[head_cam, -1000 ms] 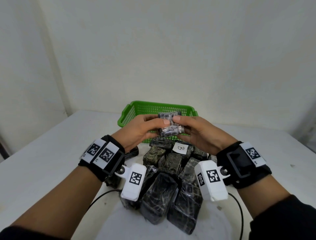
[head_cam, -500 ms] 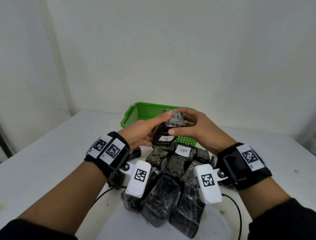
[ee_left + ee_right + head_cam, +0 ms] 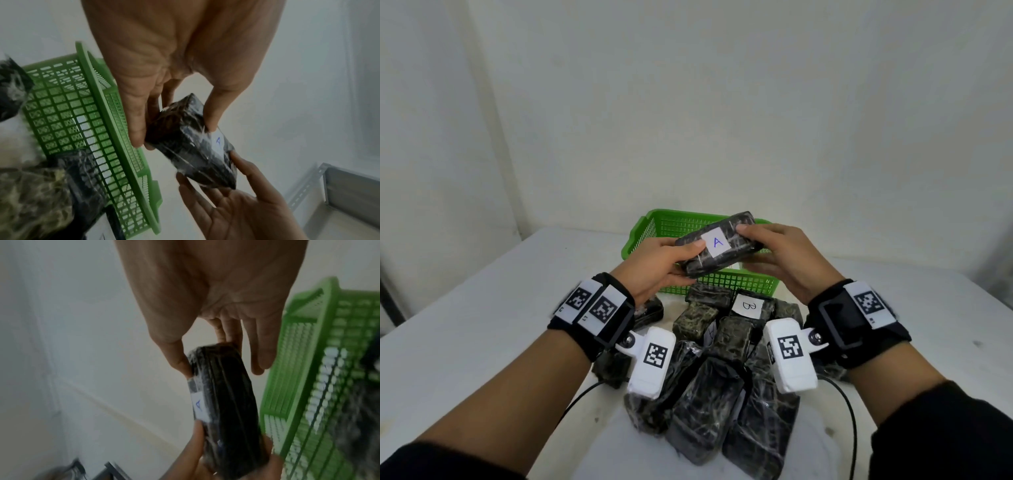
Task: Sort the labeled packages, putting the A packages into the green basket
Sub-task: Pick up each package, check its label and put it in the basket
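Observation:
Both hands hold a dark plastic-wrapped package [image 3: 717, 262] over the near rim of the green basket [image 3: 640, 236]; its white label reads A and faces up. My left hand [image 3: 678, 257] grips its left end, thumb on top and fingers beneath. My right hand [image 3: 763, 250] pinches the right end, thumb on the top edge. In the left wrist view the package [image 3: 191, 142] sits between thumb and fingers of the left hand [image 3: 174, 129], with the basket [image 3: 98, 113] beside it. In the right wrist view the right hand [image 3: 221, 367] pinches the package [image 3: 226, 402].
A pile of several dark wrapped packages [image 3: 709, 394] lies on the white table [image 3: 482, 325] just in front of the basket. One package in the pile shows a B label [image 3: 748, 306]. A wall stands right behind the basket. Cables trail from the wrist cameras.
The package was turned over between the hands, so its A label now faces up. Both hands rose slightly and moved toward the basket.

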A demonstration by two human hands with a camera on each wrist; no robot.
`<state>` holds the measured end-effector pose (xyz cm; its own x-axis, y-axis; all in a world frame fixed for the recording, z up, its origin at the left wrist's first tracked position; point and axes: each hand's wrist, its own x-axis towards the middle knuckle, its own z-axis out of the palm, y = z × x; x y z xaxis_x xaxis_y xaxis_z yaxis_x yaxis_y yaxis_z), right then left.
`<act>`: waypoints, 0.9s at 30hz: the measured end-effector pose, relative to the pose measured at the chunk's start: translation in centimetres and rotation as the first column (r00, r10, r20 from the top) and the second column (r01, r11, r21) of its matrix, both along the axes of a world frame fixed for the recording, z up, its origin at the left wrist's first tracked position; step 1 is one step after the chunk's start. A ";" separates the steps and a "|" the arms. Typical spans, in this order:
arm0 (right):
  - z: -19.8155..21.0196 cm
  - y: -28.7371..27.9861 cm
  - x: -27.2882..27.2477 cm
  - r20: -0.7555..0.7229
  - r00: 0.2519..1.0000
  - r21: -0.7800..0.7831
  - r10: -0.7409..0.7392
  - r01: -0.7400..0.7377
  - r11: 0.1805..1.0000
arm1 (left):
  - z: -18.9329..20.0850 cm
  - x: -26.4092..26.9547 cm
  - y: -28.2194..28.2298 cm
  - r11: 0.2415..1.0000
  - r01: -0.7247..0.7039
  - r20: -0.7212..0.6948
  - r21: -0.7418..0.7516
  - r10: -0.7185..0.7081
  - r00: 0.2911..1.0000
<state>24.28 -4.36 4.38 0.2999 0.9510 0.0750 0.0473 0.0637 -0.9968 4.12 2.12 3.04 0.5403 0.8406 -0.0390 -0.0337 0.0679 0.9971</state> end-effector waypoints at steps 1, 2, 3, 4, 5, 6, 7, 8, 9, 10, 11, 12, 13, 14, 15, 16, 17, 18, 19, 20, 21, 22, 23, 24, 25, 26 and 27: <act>0.1 0.4 0.2 0.058 0.998 0.010 -0.034 0.033 0.999 | 0.0 0.0 0.2 1.000 0.003 -0.010 0.004 -0.003 1.000; 0.2 0.7 0.3 0.083 0.996 0.015 -0.040 0.039 0.999 | 0.0 0.0 0.5 1.000 0.009 -0.021 0.008 -0.009 1.000; 0.3 0.9 0.4 0.080 0.997 0.012 -0.016 0.015 1.000 | 0.0 0.0 0.8 1.000 0.013 -0.029 0.005 -0.013 0.999; 0.4 1.1 0.5 0.066 0.998 -0.001 0.022 -0.022 1.000 | 0.0 0.0 1.1 1.000 0.015 -0.032 0.005 -0.015 0.999; 0.6 1.2 0.5 0.042 0.998 -0.017 0.053 -0.052 0.998 | 0.0 0.0 1.5 1.000 0.016 -0.033 0.004 -0.016 0.999; 0.7 1.5 0.6 0.023 0.997 -0.029 0.072 -0.071 0.997 | 0.2 0.0 1.8 1.000 0.015 -0.035 0.004 -0.015 0.999; 0.8 1.8 0.7 0.012 0.997 -0.040 0.082 -0.082 0.996 | 0.3 0.1 2.2 1.000 0.014 -0.035 0.001 -0.014 0.999; 0.9 2.1 0.7 0.007 0.996 -0.053 0.089 -0.089 0.995 | 0.5 0.2 2.6 1.000 0.013 -0.043 0.004 -0.013 0.999; 1.0 2.6 0.8 0.001 0.996 -0.068 0.092 -0.092 0.993 | 0.8 0.3 3.1 1.000 0.014 -0.052 0.008 -0.013 0.999; 1.0 3.1 0.8 -0.009 0.995 -0.084 0.096 -0.096 0.992 | 1.0 0.4 3.5 1.000 0.011 -0.063 0.013 -0.010 0.998; 1.1 3.7 0.8 -0.029 0.995 -0.098 0.095 -0.097 0.990 | 1.3 0.5 4.1 1.000 0.006 -0.064 0.015 -0.005 0.998; 1.2 4.2 0.9 -0.058 0.994 -0.109 0.092 -0.098 0.989 | 1.5 0.6 4.5 1.000 0.005 -0.066 0.018 -0.004 0.998; 1.4 4.8 1.0 -0.090 0.992 -0.111 0.089 -0.099 0.989 | 1.8 0.7 5.1 1.000 0.006 -0.067 0.023 -0.005 0.998; 1.6 5.4 1.0 -0.119 0.989 -0.109 0.084 -0.097 0.989 | 2.1 0.7 5.8 1.000 0.011 -0.081 0.028 -0.009 0.997; 1.7 6.1 1.2 -0.143 0.987 -0.106 0.077 -0.093 0.990 | 2.4 0.9 6.6 0.999 0.010 -0.089 0.032 -0.007 0.996; 1.8 6.8 1.3 -0.165 0.984 -0.109 0.067 -0.086 0.990 | 2.6 1.0 7.5 0.999 -0.003 -0.108 0.040 0.007 0.994; 1.8 7.6 1.4 -0.185 0.981 -0.114 0.054 -0.076 0.991 | 2.9 1.2 8.5 0.999 -0.017 -0.125 0.049 0.023 0.992; 1.8 8.4 1.5 -0.201 0.978 -0.120 0.045 -0.070 0.990 | 3.0 1.4 9.5 0.997 -0.047 -0.153 0.062 0.056 0.987; 1.7 9.3 1.6 -0.211 0.977 -0.124 0.035 -0.063 0.990 | 3.1 1.6 10.7 0.994 -0.083 -0.176 0.066 0.093 0.980; 1.6 10.3 1.6 -0.215 0.976 -0.128 0.026 -0.054 0.990 | 3.3 1.9 11.8 0.988 -0.130 -0.218 0.079 0.145 0.965; 1.5 11.2 1.7 -0.213 0.977 -0.134 0.014 -0.044 0.990 | 3.1 2.1 13.3 0.977 -0.185 -0.248 0.102 0.205 0.947; 1.3 12.1 1.8 -0.212 0.977 -0.143 0.003 -0.034 0.989 | 3.0 2.2 14.6 0.966 -0.225 -0.295 0.129 0.254 0.921; 1.1 13.1 1.9 -0.210 0.978 -0.155 -0.011 -0.022 0.988 | 2.7 2.4 16.1 0.953 -0.262 -0.336 0.151 0.298 0.893; 0.8 14.2 2.1 -0.208 0.978 -0.170 -0.025 -0.010 0.985 | 2.5 2.5 17.6 0.948 -0.265 -0.416 0.178 0.316 0.852; 0.4 15.2 2.3 -0.206 0.978 -0.190 -0.038 -0.002 0.982 | 2.2 2.7 18.9 0.948 -0.239 -0.518 0.209 0.315 0.796; 0.0 16.2 2.5 -0.205 0.978 -0.213 -0.046 0.002 0.977 | 2.0 2.9 20.1 0.948 -0.185 -0.618 0.259 0.309 0.723; -0.3 17.2 2.7 -0.198 0.979 -0.238 -0.051 0.003 0.971 | 1.7 3.2 21.2 0.938 -0.142 -0.685 0.315 0.329 0.650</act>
